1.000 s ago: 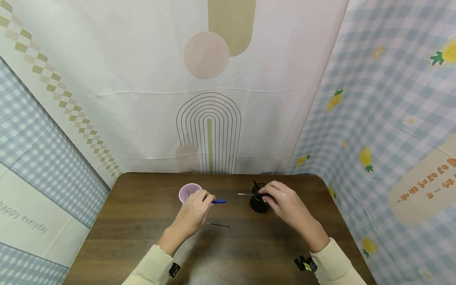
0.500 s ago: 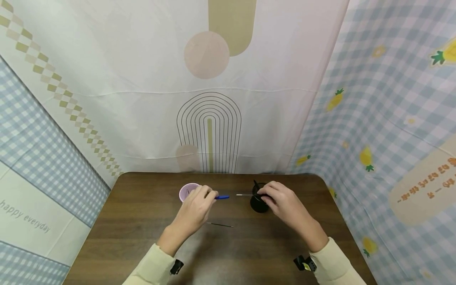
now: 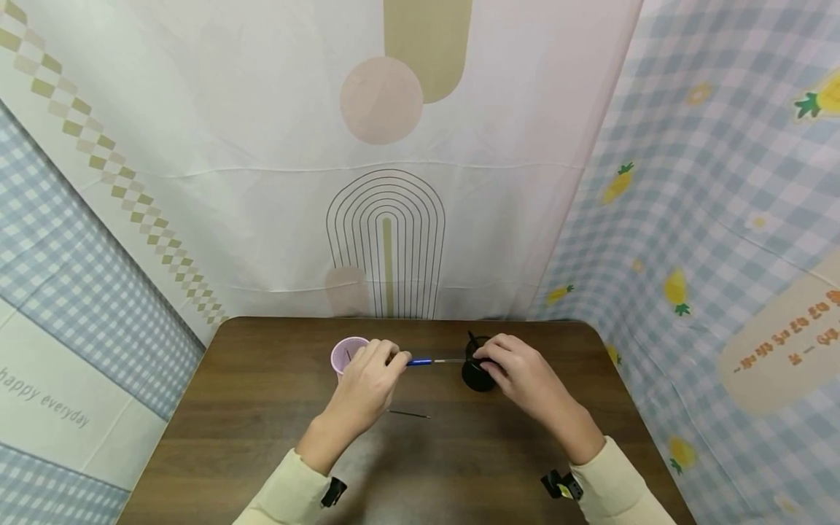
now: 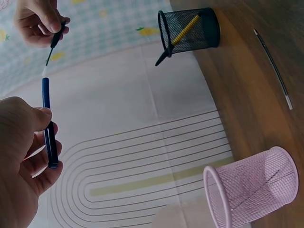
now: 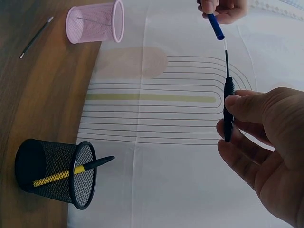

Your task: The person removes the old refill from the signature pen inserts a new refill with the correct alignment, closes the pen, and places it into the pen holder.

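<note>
My left hand (image 3: pixel 367 375) pinches a blue pen barrel (image 4: pixel 46 95) between thumb and fingers, its open end pointing right. Facing it, my right hand (image 3: pixel 521 372) holds a black pen grip section (image 5: pixel 229 92), from which a thin refill (image 5: pixel 227 61) sticks out. The refill's pale end is right at the barrel's mouth, roughly in line with it. Both parts are held up above the wooden table (image 3: pixel 262 437). On the table, in front of the hands, lies another dark refill (image 3: pixel 410 415) with a pale end.
Behind my left hand stands a pink mesh pen cup (image 4: pixel 256 190) with a thin refill inside. A black mesh pen cup (image 5: pixel 52 166) near my right hand holds a yellow and black pen (image 5: pixel 59 176). Patterned cloth (image 3: pixel 499 219) hangs along the table's far edge.
My left hand has moved right and slightly up, bringing the blue barrel from apart up to the refill's end. The right hand has stayed nearly still.
</note>
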Motion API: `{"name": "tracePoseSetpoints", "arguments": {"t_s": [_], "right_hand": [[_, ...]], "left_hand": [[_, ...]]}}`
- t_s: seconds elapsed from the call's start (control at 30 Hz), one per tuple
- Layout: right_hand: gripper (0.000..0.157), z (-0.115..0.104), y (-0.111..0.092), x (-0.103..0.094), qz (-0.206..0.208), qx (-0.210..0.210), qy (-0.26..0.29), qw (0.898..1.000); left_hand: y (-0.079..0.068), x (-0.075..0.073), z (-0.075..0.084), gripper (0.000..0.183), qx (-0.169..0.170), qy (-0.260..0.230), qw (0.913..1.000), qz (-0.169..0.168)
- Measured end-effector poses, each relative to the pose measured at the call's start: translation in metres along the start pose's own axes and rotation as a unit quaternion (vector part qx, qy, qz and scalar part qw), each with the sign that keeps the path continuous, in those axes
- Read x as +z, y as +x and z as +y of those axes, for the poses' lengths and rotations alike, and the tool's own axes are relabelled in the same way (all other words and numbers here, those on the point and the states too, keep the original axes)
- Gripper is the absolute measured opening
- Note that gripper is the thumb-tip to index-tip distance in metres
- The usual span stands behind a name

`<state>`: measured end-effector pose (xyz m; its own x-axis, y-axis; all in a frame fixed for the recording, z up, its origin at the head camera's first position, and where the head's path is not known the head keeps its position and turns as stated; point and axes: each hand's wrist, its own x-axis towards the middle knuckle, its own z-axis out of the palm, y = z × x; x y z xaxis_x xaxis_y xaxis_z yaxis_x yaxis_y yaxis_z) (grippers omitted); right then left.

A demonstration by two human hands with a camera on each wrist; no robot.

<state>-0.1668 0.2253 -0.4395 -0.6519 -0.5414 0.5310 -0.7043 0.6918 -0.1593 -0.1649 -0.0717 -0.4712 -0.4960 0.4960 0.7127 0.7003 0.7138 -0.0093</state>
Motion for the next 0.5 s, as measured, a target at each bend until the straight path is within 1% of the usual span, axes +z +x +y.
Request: {"name": "tracePoseSetpoints", "arguments": {"t_s": [0.07, 0.27, 0.5], "right_hand": [[0.024, 0.0, 0.0, 0.0, -0.001, -0.003, -0.005, 1.0], [0.025, -0.001, 0.0, 0.002, 0.003, -0.013, -0.016, 1.0], [0.024, -0.003, 0.0, 0.003, 0.008, -0.019, -0.023, 1.0]], "left_hand": [[0.002, -0.001, 0.002, 0.018, 0.003, 0.007, 1.0, -0.001], [0.006, -0.003, 0.008, 0.023, 0.013, 0.025, 0.9994, -0.022], [0.011, -0.002, 0.012, 0.026, 0.026, 0.036, 0.9988, -0.02]]}}
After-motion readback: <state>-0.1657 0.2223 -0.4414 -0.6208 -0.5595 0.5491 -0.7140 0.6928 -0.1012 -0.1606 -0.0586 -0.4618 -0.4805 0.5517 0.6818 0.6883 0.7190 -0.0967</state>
